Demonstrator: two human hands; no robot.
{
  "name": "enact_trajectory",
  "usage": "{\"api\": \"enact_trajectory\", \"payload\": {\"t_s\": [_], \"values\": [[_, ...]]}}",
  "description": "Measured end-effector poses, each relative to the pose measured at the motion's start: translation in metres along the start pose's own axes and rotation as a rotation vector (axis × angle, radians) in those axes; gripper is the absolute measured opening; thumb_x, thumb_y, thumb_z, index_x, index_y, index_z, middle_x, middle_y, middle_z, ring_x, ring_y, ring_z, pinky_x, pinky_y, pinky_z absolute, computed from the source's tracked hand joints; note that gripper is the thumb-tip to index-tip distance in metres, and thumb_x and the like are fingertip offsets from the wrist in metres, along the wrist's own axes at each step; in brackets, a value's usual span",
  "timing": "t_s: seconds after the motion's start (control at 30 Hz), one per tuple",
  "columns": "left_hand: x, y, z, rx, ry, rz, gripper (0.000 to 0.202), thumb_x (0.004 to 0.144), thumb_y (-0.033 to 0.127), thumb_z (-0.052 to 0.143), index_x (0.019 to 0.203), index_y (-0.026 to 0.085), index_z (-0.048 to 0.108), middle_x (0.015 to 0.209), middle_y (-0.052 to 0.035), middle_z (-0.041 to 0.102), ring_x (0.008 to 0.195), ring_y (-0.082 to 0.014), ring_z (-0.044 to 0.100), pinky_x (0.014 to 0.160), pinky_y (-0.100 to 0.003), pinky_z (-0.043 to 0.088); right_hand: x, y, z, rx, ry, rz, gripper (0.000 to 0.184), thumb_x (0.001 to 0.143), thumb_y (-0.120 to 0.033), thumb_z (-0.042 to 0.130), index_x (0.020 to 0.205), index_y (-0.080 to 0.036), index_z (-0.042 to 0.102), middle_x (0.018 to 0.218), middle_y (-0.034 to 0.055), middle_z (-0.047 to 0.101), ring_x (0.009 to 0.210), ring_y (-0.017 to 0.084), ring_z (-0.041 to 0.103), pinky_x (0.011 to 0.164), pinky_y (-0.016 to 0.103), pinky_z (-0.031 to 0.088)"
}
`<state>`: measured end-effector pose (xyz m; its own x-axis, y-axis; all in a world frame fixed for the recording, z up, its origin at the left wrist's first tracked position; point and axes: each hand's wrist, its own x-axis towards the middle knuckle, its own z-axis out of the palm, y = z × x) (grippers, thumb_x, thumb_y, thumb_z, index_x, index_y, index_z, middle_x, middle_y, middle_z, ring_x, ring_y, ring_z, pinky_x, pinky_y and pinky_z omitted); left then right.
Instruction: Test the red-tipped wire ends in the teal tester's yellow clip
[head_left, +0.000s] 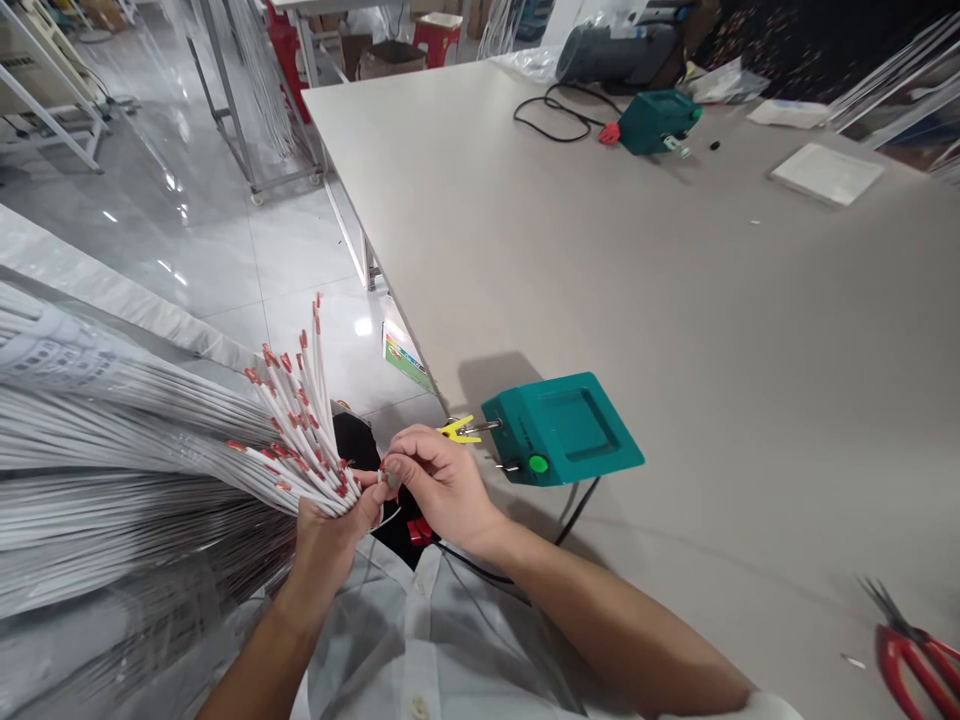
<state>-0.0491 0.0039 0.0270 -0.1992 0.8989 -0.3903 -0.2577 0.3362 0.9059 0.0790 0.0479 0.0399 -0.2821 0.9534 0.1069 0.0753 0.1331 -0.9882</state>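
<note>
My left hand (334,535) is wrapped round a bundle of white cables (304,430) whose stripped ends show reddish copper. Close beside it, my right hand (442,485) pinches near the end of one cable, where the fingertips of both hands meet; the exact spot is partly hidden by the fingers. Just beyond the right hand, a green device (570,430) with a green button sits at the table's edge. A yellow clip (460,430) is attached to a metal prong on its side.
Long bundles of white cable (112,430) lie to the left. On the grey table (675,300) are red-handled scissors (915,650) at the lower right, a second green device (658,122) with a black cord and a white flat block (827,174) at the far side.
</note>
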Motion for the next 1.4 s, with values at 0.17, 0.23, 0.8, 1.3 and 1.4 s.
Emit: {"api": "enact_trajectory", "payload": {"t_s": [0.17,0.23,0.8,1.3,1.4], "values": [[0.0,-0.001,-0.001,-0.007,0.013,0.016,0.01,0.062,0.023,0.071,0.066,0.015,0.067,0.049,0.0028,0.056,0.045,-0.0056,0.045,0.044,-0.018,0.035,-0.007,0.007,0.002,0.075,-0.011,0.066,0.015,0.082,-0.022,0.049,0.068,-0.018,0.053,0.071,0.0009,0.052,0.067,0.012,0.052,0.06,0.024,0.044],[0.0,-0.002,-0.001,-0.011,0.02,0.018,0.01,0.062,0.023,0.071,0.067,0.015,0.067,0.052,0.0014,0.059,0.045,-0.0057,0.046,0.044,-0.018,0.035,-0.008,0.008,0.0,0.096,0.009,0.119,0.016,0.082,-0.024,0.049,0.068,-0.018,0.052,0.07,0.0002,0.05,0.062,0.011,0.05,0.056,0.023,0.043],[-0.002,0.003,0.001,0.195,-0.104,0.011,0.019,0.066,0.024,0.067,0.053,0.013,0.06,0.043,0.005,0.043,0.042,-0.0051,0.033,0.041,-0.02,0.027,0.0,-0.004,-0.016,-0.808,-0.222,-0.479,0.019,0.081,-0.015,0.043,0.07,-0.017,0.058,0.075,0.0075,0.061,0.064,0.015,0.054,0.059,0.028,0.041],[0.004,-0.008,-0.003,0.071,-0.01,-0.018,0.014,0.064,0.026,0.07,0.07,0.013,0.069,0.056,-0.0009,0.062,0.044,-0.0074,0.045,0.043,-0.021,0.034,-0.007,0.004,-0.019,-0.357,-0.055,-0.227,0.015,0.083,-0.016,0.044,0.078,-0.019,0.057,0.077,0.0053,0.06,0.075,0.014,0.056,0.066,0.026,0.046],[0.001,-0.002,0.0,0.095,-0.069,-0.018,0.012,0.065,0.025,0.069,0.064,0.013,0.067,0.048,0.0023,0.054,0.044,-0.0071,0.042,0.043,-0.021,0.032,-0.003,-0.002,-0.014,-0.278,-0.057,-0.179,0.013,0.082,-0.016,0.047,0.075,-0.02,0.058,0.075,0.0033,0.059,0.072,0.013,0.056,0.065,0.025,0.046]]}}
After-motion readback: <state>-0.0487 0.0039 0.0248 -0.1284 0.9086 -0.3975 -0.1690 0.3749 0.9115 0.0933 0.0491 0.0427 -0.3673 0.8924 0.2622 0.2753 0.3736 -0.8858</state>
